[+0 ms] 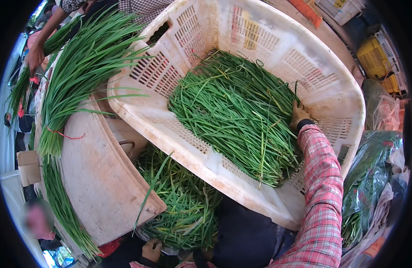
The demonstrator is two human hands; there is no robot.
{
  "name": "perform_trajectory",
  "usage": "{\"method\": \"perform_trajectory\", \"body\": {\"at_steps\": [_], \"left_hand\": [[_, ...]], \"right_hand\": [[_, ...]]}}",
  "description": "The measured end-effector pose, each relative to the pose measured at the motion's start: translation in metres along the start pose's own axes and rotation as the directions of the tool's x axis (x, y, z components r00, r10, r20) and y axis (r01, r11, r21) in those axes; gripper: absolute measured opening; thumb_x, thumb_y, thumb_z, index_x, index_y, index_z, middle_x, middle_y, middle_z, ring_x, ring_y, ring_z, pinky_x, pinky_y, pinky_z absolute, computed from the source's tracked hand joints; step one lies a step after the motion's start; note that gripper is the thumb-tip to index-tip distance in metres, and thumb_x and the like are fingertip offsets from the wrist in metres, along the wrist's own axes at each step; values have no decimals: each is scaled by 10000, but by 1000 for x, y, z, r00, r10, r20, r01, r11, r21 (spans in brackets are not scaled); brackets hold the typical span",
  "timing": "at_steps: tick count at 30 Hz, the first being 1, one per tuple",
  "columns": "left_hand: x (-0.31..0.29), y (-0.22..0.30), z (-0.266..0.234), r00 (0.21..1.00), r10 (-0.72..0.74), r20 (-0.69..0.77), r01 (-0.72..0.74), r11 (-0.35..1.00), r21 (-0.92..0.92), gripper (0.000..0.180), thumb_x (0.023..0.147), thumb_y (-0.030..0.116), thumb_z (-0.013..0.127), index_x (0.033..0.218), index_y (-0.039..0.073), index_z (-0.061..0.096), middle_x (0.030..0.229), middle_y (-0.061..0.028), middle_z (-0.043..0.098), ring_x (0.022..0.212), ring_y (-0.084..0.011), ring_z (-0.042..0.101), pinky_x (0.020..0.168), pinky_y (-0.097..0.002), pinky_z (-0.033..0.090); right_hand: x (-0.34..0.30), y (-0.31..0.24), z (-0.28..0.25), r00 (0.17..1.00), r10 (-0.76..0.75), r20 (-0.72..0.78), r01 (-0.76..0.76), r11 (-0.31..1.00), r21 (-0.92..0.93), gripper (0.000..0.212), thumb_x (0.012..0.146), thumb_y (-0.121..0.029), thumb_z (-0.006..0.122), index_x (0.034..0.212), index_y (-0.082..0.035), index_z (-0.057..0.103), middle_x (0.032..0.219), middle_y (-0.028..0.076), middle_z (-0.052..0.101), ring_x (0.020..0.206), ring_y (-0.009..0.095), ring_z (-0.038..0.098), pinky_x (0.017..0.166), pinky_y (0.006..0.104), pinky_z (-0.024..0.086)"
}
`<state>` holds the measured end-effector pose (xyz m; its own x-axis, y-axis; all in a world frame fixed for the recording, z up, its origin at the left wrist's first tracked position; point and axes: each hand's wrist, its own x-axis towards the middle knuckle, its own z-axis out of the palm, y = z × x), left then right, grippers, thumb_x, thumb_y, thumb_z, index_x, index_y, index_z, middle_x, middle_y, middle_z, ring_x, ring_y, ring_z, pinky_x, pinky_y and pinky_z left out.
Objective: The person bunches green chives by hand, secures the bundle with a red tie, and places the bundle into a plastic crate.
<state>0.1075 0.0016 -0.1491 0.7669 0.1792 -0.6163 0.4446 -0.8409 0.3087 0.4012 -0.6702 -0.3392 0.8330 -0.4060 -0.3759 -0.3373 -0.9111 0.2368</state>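
A large off-white plastic crate with slotted walls is tilted toward me, holding a thick layer of long green garlic chives. My right hand reaches inside it, fingers curled round the right end of the chives and partly hidden by them. Low in the view, my left hand is closed in a loose fist, with nothing visible in it. Just beyond that hand lies a loose heap of chives, some blades yellowed, below the crate.
A curved wooden board stands at left, bearing a chive bundle tied with red string. Another person's hand holds chives at the far left. Plastic-wrapped greens lie at right; a yellow crate stands farther back.
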Motion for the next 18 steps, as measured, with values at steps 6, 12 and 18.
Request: {"method": "perform_trajectory", "body": {"at_steps": [6, 12, 18], "left_hand": [[6, 7, 2, 997, -61, 38, 60, 998, 19, 221, 763, 171, 661, 909, 6, 656, 779, -200, 655, 741, -352, 654, 669, -409, 516], [-1, 10, -7, 996, 87, -17, -88, 995, -51, 228, 772, 164, 658, 924, -7, 657, 796, -199, 664, 758, -320, 668, 676, -382, 521], [-3, 51, -39, 976, 90, 198, -17, 939, -343, 267, 824, 87, 606, 1046, -61, 628, 857, -131, 693, 780, -190, 666, 730, -298, 527]], "right_hand": [[0, 4, -25, 985, -2, 173, -31, 982, 186, 917, 658, -171, 691, 1430, -25, 220, 1135, 264, 590, 1067, 377, 583, 928, 417, 458], [-18, -6, -81, 990, -39, 137, 12, 982, 187, 699, 630, -184, 726, 1239, 33, 459, 1024, 259, 634, 999, 381, 615, 851, 408, 503], [-57, 5, -147, 877, -404, 259, 316, 893, 321, 577, 580, -332, 806, 994, 34, 642, 927, 197, 678, 825, 309, 675, 689, 393, 533]]}}
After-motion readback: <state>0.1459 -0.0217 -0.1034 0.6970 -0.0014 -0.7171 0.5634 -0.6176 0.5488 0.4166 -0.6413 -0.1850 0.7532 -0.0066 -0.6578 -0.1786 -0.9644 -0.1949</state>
